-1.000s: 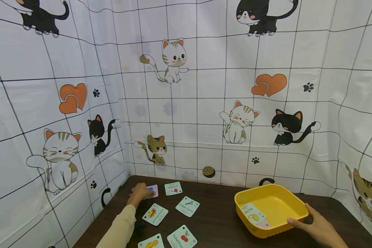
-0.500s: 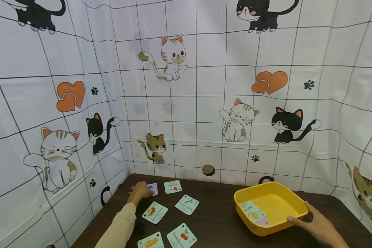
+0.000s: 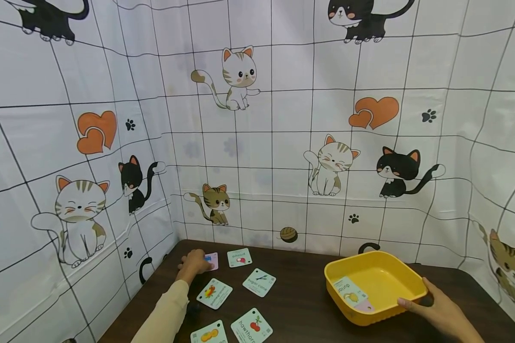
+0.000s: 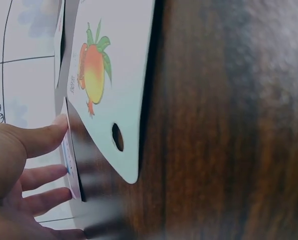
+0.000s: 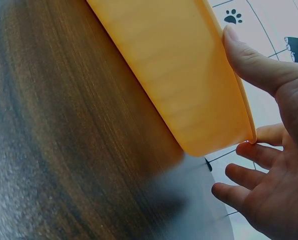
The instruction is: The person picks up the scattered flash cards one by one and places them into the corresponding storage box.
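Note:
My left hand (image 3: 194, 266) reaches to the far left of the table, fingertips on a pink-edged card (image 3: 212, 261) lying there. In the left wrist view the thumb and spread, nearly straight fingers touch this card (image 4: 71, 167). Close by lies a card with a red-and-yellow fruit (image 4: 123, 55) and a punched hole. At the right, my right hand (image 3: 442, 309) holds a yellow plastic basket (image 3: 390, 281) by its near right corner, thumb on the rim (image 5: 231, 65) and fingers outside and below it. A durian card (image 3: 351, 290) and a pink-edged card (image 3: 365, 306) lie in the basket.
Several more picture cards lie spread on the dark wood table (image 3: 300, 295): a pitaya card (image 3: 240, 257), a sugar cane card (image 3: 259, 283), a hawthorn card (image 3: 252, 326) and one with yellow-brown shapes (image 3: 209, 332). A cat-print sheet (image 3: 257, 157) hangs behind and at both sides.
The head view has tilted slightly, so the scene sits a little higher. Both hands, the cards and the basket stay where they were.

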Demonstrator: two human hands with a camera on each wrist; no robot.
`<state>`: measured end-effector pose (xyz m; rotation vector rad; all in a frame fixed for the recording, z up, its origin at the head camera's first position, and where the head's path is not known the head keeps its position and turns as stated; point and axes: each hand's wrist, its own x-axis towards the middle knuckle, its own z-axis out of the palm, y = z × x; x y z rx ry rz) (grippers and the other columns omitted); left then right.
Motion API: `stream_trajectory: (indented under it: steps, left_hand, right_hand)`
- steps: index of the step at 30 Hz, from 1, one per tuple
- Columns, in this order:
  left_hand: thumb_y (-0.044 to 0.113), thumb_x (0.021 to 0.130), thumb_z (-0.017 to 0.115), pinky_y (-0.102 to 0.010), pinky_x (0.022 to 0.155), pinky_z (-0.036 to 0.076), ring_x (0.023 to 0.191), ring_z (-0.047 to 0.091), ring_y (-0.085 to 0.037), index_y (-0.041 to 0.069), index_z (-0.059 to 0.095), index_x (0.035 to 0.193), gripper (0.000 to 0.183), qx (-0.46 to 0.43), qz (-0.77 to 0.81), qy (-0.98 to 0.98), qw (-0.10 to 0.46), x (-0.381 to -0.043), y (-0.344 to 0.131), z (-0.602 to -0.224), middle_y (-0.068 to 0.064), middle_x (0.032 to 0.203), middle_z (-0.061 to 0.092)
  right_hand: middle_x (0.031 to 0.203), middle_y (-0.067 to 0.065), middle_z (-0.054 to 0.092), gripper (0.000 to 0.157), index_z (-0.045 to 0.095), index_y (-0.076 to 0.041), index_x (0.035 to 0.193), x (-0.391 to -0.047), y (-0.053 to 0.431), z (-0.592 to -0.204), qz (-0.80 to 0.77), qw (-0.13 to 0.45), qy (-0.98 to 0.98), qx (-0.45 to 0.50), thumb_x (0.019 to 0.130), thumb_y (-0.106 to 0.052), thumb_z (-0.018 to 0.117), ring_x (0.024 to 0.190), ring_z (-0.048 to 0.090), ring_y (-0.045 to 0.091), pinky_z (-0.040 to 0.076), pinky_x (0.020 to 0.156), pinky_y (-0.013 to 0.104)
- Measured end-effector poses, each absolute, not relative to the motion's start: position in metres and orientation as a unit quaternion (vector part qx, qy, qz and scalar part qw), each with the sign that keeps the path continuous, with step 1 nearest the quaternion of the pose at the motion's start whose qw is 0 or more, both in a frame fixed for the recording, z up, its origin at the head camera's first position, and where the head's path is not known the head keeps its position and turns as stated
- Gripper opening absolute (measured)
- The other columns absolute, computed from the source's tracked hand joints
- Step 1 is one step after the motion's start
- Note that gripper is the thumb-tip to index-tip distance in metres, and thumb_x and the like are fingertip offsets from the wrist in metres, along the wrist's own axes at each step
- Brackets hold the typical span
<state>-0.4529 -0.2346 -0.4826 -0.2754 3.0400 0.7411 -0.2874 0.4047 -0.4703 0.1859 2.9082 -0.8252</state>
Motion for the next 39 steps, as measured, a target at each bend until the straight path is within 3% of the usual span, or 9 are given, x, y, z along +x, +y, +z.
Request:
stream_trajectory:
  steps: [10, 17, 28, 35, 39]
  left_hand:
    - [0.021, 0.089, 0.087, -0.074, 0.104, 0.042, 0.118, 0.053, -0.054, -0.008, 0.066, 0.13, 0.055, -0.087, 0.234, 0.968, -0.013, -0.449, -0.234, -0.48, -0.033, 0.133, 0.059]
    - [0.024, 0.089, 0.087, -0.075, 0.107, 0.041, 0.125, 0.049, -0.058, -0.01, 0.066, 0.128, 0.056, -0.081, 0.231, 0.97, -0.017, -0.445, -0.234, -0.478, -0.037, 0.139, 0.049]
    - [0.021, 0.087, 0.088, -0.074, 0.105, 0.042, 0.126, 0.042, -0.06, -0.011, 0.064, 0.118, 0.051, -0.093, 0.239, 0.966, -0.027, -0.44, -0.236, -0.479, -0.044, 0.132, 0.043]
    - [0.017, 0.083, 0.091, -0.069, 0.099, 0.05, 0.119, 0.051, -0.059, -0.013, 0.067, 0.109, 0.046, -0.084, 0.244, 0.964, -0.065, -0.441, -0.235, -0.477, -0.041, 0.123, 0.048]
    - [0.012, 0.081, 0.091, -0.063, 0.096, 0.053, 0.11, 0.06, -0.056, -0.011, 0.07, 0.099, 0.035, -0.067, 0.239, 0.964, -0.096, -0.442, -0.235, -0.478, -0.039, 0.114, 0.06]
  right_hand:
    - [0.154, 0.057, 0.019, 0.119, 0.009, 0.024, 0.157, -0.286, 0.406, -0.471, -0.268, 0.051, 0.961, 0.045, 0.1, -0.069, 0.058, 0.133, 0.04, 0.077, 0.047, 0.095, 0.08]
    - [0.154, 0.057, 0.015, 0.123, 0.005, 0.024, 0.157, -0.286, 0.406, -0.471, -0.273, 0.061, 0.958, 0.055, 0.1, -0.071, 0.057, 0.135, 0.036, 0.077, 0.044, 0.099, 0.082]
    - [0.155, 0.056, 0.018, 0.123, 0.008, 0.023, 0.157, -0.286, 0.404, -0.472, -0.274, 0.062, 0.957, 0.066, 0.098, -0.073, 0.058, 0.134, 0.037, 0.076, 0.044, 0.098, 0.082]
    - [0.154, 0.058, 0.013, 0.126, 0.001, 0.026, 0.156, -0.287, 0.406, -0.47, -0.277, 0.068, 0.957, 0.057, 0.1, -0.072, 0.056, 0.135, 0.034, 0.077, 0.043, 0.1, 0.082]
    - [0.153, 0.058, 0.012, 0.127, 0.0, 0.027, 0.155, -0.286, 0.406, -0.47, -0.278, 0.068, 0.957, 0.055, 0.1, -0.072, 0.056, 0.135, 0.034, 0.077, 0.044, 0.1, 0.081]
